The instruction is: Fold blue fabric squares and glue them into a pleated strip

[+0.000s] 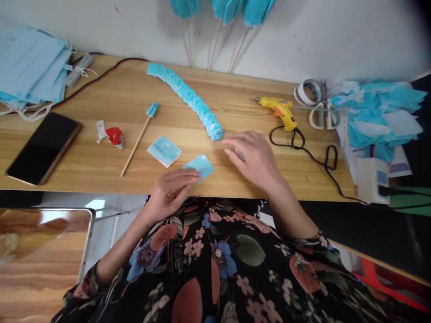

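Observation:
My left hand point(171, 190) pinches the lower edge of a small light-blue square of fabric point(206, 165) between thumb and fingers. Just left of it, a second blue square point(164, 151) lies flat on the table. My right hand point(252, 157) hovers by the near end of a curved strip of pleated blue pieces point(188, 96); its thumb and index finger are apart. A greyish patch shows behind that thumb, too unclear to name. Left of the squares lies a thin wooden stick point(136, 143) with a blue bud-like tip.
A yellow glue gun point(281, 110), scissors point(323, 116), tape rolls point(308, 92) and a pile of blue scraps point(380, 112) occupy the right. Leftward are a phone point(43, 148), a red-wrapped lollipop point(114, 136) and stacked face masks point(33, 67). Blue flowers point(225, 10) on sticks lean against the wall.

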`<state>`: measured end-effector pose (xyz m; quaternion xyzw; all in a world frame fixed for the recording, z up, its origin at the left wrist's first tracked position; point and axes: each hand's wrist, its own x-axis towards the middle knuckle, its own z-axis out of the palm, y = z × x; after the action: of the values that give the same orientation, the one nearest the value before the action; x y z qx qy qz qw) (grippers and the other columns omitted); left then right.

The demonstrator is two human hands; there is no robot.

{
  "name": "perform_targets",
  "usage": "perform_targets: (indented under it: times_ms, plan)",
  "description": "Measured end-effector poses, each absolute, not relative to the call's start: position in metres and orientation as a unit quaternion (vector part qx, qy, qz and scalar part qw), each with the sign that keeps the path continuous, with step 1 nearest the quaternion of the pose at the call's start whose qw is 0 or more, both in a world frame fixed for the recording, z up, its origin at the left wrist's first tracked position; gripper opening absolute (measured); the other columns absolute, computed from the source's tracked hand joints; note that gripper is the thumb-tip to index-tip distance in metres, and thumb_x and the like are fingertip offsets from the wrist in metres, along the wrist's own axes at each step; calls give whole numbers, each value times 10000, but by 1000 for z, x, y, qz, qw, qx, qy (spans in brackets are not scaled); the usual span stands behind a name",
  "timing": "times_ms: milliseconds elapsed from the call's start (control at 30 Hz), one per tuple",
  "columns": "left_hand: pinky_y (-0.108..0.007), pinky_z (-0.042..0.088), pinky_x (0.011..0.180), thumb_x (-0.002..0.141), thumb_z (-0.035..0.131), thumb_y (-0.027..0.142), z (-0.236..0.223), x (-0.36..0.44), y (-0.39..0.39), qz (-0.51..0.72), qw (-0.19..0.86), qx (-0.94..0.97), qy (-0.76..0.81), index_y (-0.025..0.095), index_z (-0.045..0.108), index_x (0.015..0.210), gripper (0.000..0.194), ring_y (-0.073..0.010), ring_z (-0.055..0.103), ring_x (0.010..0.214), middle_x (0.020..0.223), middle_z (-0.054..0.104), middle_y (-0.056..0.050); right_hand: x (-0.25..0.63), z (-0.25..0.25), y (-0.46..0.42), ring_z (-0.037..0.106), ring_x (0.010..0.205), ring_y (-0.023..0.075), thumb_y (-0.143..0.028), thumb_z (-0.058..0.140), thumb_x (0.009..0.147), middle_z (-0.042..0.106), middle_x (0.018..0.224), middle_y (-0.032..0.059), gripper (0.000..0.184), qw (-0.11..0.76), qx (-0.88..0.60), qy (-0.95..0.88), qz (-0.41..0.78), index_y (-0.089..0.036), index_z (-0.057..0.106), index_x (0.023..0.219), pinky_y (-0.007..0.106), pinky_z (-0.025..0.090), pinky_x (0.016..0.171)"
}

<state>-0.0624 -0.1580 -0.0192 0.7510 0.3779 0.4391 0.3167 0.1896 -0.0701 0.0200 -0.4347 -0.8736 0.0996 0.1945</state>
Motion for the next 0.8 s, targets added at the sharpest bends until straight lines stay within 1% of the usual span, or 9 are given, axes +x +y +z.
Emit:
perform_targets:
  times_ms: [167, 300, 367, 433, 533, 600, 633, 700, 800]
  plan:
    - [-418, 597, 969, 915, 566, 88, -21, -63, -160, 433, 319, 752, 381, 162, 725, 1129, 277, -243, 716, 1124, 1092, 779, -132, 144, 20, -55, 603, 1000, 243, -289, 549, 1002, 736, 1026, 50, 173, 81, -332, -932, 123, -238, 704, 1059, 395, 376, 858]
    - [-405, 592, 971, 898, 581, 60, -23, -63, -160, 433, 317, 755, 377, 144, 719, 1143, 293, -239, 715, 1121, 1103, 774, -144, 119, 20, -51, 584, 945, 225, -274, 569, 998, 712, 970, 63, 160, -1, -310, -942, 126, -187, 694, 949, 362, 334, 792]
    - [-399, 586, 983, 895, 585, 55, -22, -64, -159, 436, 328, 752, 369, 151, 719, 1151, 305, -234, 715, 1122, 1106, 774, -138, 115, 20, -51, 581, 932, 228, -238, 559, 999, 705, 959, 81, 171, -29, -310, -943, 119, -165, 680, 902, 355, 323, 762]
    - [-384, 581, 996, 897, 588, 55, -19, -67, -158, 449, 359, 735, 360, 157, 726, 1145, 301, -227, 716, 1122, 1093, 780, -128, 116, 21, -52, 586, 919, 234, -197, 536, 999, 705, 943, 96, 188, -37, -317, -941, 108, -152, 668, 873, 356, 327, 752]
    - [-365, 576, 1005, 916, 577, 74, -11, -73, -160, 458, 442, 685, 354, 170, 740, 1119, 278, -214, 726, 1101, 1089, 785, -110, 129, 24, -52, 602, 869, 230, -188, 514, 995, 712, 888, 88, 202, 12, -344, -932, 111, -165, 652, 848, 363, 359, 768]
    - [-371, 571, 1016, 927, 565, 84, -5, -79, -161, 455, 479, 664, 350, 184, 747, 1101, 271, -209, 734, 1076, 1066, 791, -92, 143, 27, -53, 619, 840, 220, -211, 530, 981, 722, 867, 62, 171, 85, -371, -914, 144, -194, 642, 853, 364, 395, 784]
    - [-373, 569, 1018, 926, 565, 84, -3, -82, -162, 455, 479, 664, 350, 190, 749, 1095, 272, -207, 737, 1063, 1044, 794, -84, 150, 28, -54, 631, 828, 212, -218, 546, 968, 730, 872, 49, 148, 122, -386, -899, 167, -209, 639, 852, 362, 416, 788]
    - [-374, 568, 1011, 914, 575, 71, 1, -90, -161, 463, 441, 678, 362, 196, 750, 1093, 280, -205, 739, 1040, 1008, 796, -77, 165, 30, -57, 655, 799, 203, -244, 591, 935, 743, 879, 27, 103, 184, -428, -859, 212, -233, 639, 844, 358, 455, 769]
    - [-379, 564, 989, 901, 573, 47, 1, -105, -156, 469, 351, 701, 408, 194, 739, 1116, 309, -211, 725, 1054, 1034, 786, -91, 189, 29, -60, 663, 722, 211, -323, 663, 889, 743, 848, 8, 80, 243, -516, -781, 254, -270, 657, 829, 365, 485, 676]
